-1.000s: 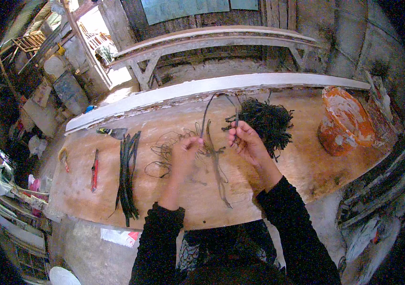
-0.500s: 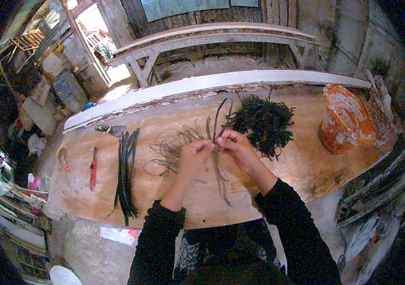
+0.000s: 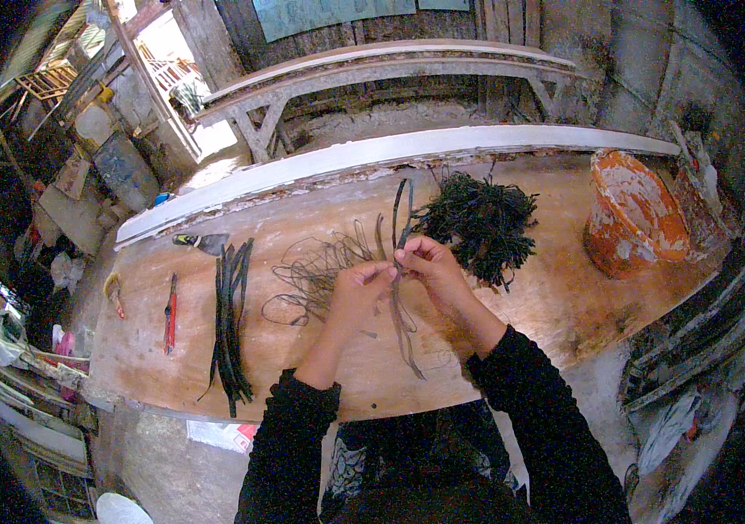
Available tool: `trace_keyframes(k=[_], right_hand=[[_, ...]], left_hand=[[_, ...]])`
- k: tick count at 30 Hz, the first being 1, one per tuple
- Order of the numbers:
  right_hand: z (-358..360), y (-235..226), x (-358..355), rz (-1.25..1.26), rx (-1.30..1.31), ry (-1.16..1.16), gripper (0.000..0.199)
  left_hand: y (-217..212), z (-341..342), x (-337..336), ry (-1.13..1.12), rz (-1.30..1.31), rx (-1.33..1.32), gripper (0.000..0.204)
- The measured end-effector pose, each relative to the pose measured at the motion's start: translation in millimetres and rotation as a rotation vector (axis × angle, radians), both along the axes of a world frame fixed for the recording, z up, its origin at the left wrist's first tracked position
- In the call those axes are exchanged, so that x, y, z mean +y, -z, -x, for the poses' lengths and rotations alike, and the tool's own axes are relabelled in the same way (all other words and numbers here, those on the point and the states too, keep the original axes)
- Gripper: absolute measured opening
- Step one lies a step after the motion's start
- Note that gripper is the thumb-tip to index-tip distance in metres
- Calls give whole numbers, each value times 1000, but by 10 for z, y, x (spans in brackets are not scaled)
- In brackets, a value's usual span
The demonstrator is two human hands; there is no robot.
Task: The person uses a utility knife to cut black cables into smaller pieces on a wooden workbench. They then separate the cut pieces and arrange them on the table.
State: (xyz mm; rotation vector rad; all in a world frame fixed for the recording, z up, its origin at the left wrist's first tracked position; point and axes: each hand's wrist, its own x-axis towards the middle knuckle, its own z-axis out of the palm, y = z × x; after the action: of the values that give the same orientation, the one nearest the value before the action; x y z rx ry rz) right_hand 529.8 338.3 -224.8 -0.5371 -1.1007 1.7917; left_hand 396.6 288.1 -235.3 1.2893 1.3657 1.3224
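Note:
My left hand [image 3: 360, 286] and my right hand [image 3: 427, 265] meet over the middle of the wooden table, both pinching thin dark strips [image 3: 404, 327]. One strip bends into a tall loop above my fingers, and loose ends hang down toward me. What lies right between the fingertips is too small to make out. Behind my left hand, a tangle of thin wire [image 3: 307, 278] rests on the tabletop. Just beyond my right hand sits a bushy heap of black knotted strips [image 3: 479, 223]. Further left lies a bundle of long flat black strips [image 3: 231, 327].
The wooden table [image 3: 152, 380] has a long white board [image 3: 372, 155] along its far edge. At left lie red-handled pliers [image 3: 170, 319], a paintbrush [image 3: 114, 293] and a scraper-like tool [image 3: 202, 241]. An orange plaster-smeared bucket [image 3: 632, 218] stands at right. Behind is a bench [image 3: 390, 72].
My right fingers have shifted slightly up and away from my left fingertips along the strips. The loop has moved a little to the left and stands narrower.

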Motion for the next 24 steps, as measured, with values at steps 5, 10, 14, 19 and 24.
trace_keyframes(k=[5,10,14,19,24], right_hand=[[20,32,9,-69,-41,48,10],[27,81,42,-234,-153,174,10],[66,62,-3,-271,-194,214,11],[69,115,11,-344,-186,232,12],[68,86,-9,-342,-208,225,12]], left_hand=[[19,-3,-2,6,-44,15,20],[6,-11,-7,20,11,7,19],[-56,-5,-37,-6,-66,174,18],[-93,-10,-37,22,-147,276,16],[-63,20,-37,28,-100,272,15]])
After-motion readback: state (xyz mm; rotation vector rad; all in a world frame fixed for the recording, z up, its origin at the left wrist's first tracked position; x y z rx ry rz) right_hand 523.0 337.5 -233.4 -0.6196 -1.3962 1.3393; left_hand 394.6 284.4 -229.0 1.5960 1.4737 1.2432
